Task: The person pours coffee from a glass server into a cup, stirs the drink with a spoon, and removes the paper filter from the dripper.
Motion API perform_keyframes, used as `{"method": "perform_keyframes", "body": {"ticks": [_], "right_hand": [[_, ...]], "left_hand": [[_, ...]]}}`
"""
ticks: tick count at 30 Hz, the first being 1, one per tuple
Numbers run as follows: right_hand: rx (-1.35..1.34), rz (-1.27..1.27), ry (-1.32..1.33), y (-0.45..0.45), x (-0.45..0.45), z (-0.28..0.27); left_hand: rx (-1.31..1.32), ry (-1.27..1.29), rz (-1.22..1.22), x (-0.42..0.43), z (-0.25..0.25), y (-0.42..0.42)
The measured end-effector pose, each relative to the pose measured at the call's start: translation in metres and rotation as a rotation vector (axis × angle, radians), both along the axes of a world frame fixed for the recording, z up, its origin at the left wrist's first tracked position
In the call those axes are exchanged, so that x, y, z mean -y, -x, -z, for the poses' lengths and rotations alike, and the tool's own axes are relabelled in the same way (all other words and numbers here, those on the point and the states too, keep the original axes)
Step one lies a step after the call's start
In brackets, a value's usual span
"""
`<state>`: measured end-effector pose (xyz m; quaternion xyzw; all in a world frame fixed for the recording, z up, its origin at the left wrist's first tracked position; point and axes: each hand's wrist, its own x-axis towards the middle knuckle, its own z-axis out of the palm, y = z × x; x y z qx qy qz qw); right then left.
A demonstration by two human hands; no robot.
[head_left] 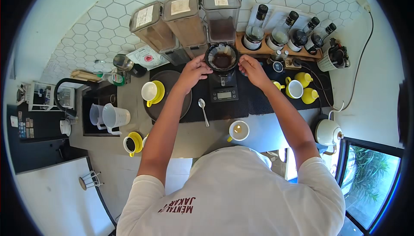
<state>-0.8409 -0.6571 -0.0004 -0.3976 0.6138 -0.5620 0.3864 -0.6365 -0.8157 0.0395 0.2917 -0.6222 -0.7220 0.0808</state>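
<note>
A black coffee dripper [210, 51] with a paper filter [231, 55] and dark wet coffee grounds [222, 60] stands above a digital scale [224, 93]. A glass server [225, 80] shows partly beneath it. At the dripper's left rim, the fingers of my left hand [196, 73] are closed against its edge. My right hand [254, 72] has curled fingers pinched at the right rim; their exact contact is hard to make out. Nearer me, a spoon [204, 112] lies on the black mat and a white cup [239, 131] with a little pale liquid sits on the counter.
Left are a round dark tray [183, 106] with a yellow-and-white cup [149, 91], a cup of black coffee [130, 144] and plastic jugs [115, 116] at the sink. Right are several cups [295, 89] and a white kettle [327, 132]. Canisters [183, 18] and bottles [253, 35] line the back.
</note>
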Motion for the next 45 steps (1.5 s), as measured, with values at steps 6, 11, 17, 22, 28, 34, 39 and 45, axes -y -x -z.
{"method": "perform_keyframes", "body": {"ticks": [6,11,17,22,28,34,39,45], "right_hand": [[-0.032,0.001,-0.028,0.006,0.005,0.009],[-0.057,-0.002,-0.021,0.007,0.008,0.011],[-0.039,-0.003,-0.011,0.004,0.007,0.011],[-0.084,-0.013,-0.013,0.002,0.005,0.012],[-0.101,-0.036,-0.013,-0.001,0.003,0.013],[-0.121,-0.049,-0.021,-0.001,0.003,0.018],[-0.114,-0.045,-0.022,0.003,0.004,0.024],[-0.310,0.080,0.050,0.002,-0.001,0.030]], "left_hand": [[0.007,-0.016,0.007,0.007,0.009,0.006],[0.008,-0.029,-0.008,0.008,0.011,0.006],[-0.003,-0.034,0.000,0.008,0.014,0.004],[-0.008,-0.031,0.015,0.008,0.017,0.001],[0.004,-0.059,-0.016,0.006,0.020,-0.003],[0.031,-0.042,0.003,0.006,0.024,-0.003],[0.063,-0.012,-0.005,0.005,0.022,-0.001],[0.057,-0.007,-0.016,0.003,0.027,-0.003]]}}
